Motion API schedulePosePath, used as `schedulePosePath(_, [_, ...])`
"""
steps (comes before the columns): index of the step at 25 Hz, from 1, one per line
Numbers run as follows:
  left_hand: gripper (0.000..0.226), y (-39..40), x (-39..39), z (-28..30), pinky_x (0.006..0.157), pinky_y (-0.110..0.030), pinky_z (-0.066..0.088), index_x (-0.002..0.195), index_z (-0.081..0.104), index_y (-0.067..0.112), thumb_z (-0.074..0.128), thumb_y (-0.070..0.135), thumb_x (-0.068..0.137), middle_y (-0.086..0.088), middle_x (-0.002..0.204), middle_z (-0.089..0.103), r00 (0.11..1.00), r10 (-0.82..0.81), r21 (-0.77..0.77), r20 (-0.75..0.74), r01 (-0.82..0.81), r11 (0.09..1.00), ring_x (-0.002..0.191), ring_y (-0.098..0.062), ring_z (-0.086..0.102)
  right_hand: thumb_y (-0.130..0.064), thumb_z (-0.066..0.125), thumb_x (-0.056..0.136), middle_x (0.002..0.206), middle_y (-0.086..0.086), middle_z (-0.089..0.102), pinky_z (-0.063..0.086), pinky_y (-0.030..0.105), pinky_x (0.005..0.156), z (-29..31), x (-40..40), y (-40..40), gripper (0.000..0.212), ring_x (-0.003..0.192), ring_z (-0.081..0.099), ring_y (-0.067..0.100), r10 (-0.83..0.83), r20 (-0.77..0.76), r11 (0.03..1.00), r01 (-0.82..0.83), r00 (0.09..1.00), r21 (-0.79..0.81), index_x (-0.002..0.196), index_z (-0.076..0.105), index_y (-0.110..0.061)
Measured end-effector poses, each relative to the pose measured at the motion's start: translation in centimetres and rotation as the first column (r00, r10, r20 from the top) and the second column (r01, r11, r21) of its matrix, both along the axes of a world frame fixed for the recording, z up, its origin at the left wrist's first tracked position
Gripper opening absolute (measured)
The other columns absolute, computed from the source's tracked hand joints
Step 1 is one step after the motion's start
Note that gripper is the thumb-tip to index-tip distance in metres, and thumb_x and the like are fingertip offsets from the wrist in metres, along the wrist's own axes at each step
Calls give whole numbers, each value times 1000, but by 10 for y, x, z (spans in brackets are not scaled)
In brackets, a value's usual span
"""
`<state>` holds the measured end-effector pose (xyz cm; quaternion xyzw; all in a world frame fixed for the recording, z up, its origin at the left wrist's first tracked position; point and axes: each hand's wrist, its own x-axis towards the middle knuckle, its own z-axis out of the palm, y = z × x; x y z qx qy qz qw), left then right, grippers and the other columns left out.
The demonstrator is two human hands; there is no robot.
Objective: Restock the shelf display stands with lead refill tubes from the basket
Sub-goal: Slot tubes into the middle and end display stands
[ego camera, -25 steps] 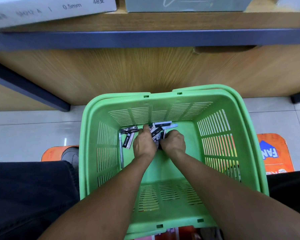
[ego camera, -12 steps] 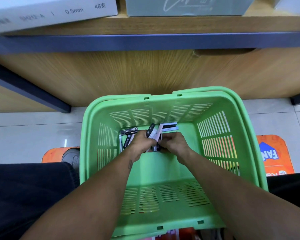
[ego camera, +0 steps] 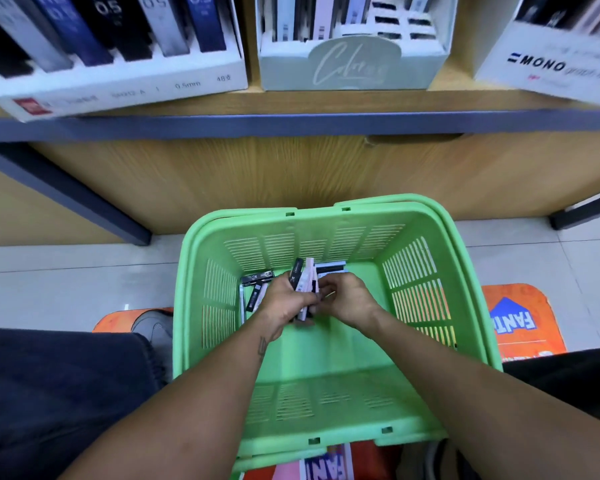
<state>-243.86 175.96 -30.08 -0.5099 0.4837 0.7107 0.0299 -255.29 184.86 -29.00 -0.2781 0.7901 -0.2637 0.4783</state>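
Note:
A green plastic basket [ego camera: 430, 306] stands on the floor below the shelf. Inside it my left hand [ego camera: 284, 299] grips a bundle of lead refill tubes [ego camera: 303, 278], black, white and pink, standing upright above the fingers. My right hand [ego camera: 347, 299] is beside it, fingers curled and pinching the bundle's right side. More loose tubes [ego camera: 255, 289] lie on the basket floor to the left, and one lies behind the bundle [ego camera: 331, 266]. On the shelf above stand three display stands: a white 0.5 mm one [ego camera: 125, 84], a pale green one [ego camera: 350, 64] and a white MONO one [ego camera: 551, 67].
The wooden shelf has a dark blue front edge [ego camera: 291, 123] overhanging the basket. A dark shelf support [ego camera: 66, 192] slants down at the left. Orange printed mats [ego camera: 523, 320] lie on the tiled floor beside the basket. My dark trouser legs [ego camera: 49, 393] flank it.
Both hands lifted a little off the basket floor with the bundle gathered upright. The view tilted upward, so the display stands on the shelf came into sight.

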Motion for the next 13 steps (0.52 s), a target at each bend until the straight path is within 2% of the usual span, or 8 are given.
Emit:
schedulePosePath(3, [33,-5,2,20,54,-37,59,101,68,5,85,2,73,-9,79,73,996,-91,-73,-20,89,993,59,-21,67,19,70,73,59,-9,65,48,21,63,26,-5,3,28,57,56,2,-67,187,996,76,980,-41,77,69,-9])
schedulePosePath(4, [32,-6,2,31,55,-36,58,100,69,7,85,2,73,-9,81,74,991,-125,-96,-43,121,988,61,-22,68,19,68,75,62,-6,68,51,23,67,38,-9,6,27,59,60,4,-99,270,991,119,958,-57,79,69,-7])
schedulePosePath(6, [26,-8,1,57,56,-35,56,95,70,9,83,0,75,-10,82,74,979,-175,-136,-102,160,978,66,-25,68,7,69,85,79,10,74,55,30,74,63,-18,13,11,69,70,16,-135,422,980,185,896,-78,90,68,-3])
schedulePosePath(8, [23,-9,-4,84,54,-33,54,93,69,6,80,-4,76,-15,80,71,958,-227,-160,-174,200,967,68,-28,66,-4,70,91,80,17,73,57,29,70,89,-29,18,5,68,70,21,-151,444,969,220,883,-110,91,65,-3])
schedulePosePath(13, [19,-18,-12,148,49,-28,52,98,68,3,76,-3,82,-14,78,71,895,-312,-193,-319,261,946,63,-24,68,0,62,95,67,10,68,54,23,58,153,-54,19,18,57,67,16,-56,365,966,143,929,-217,79,63,-9])
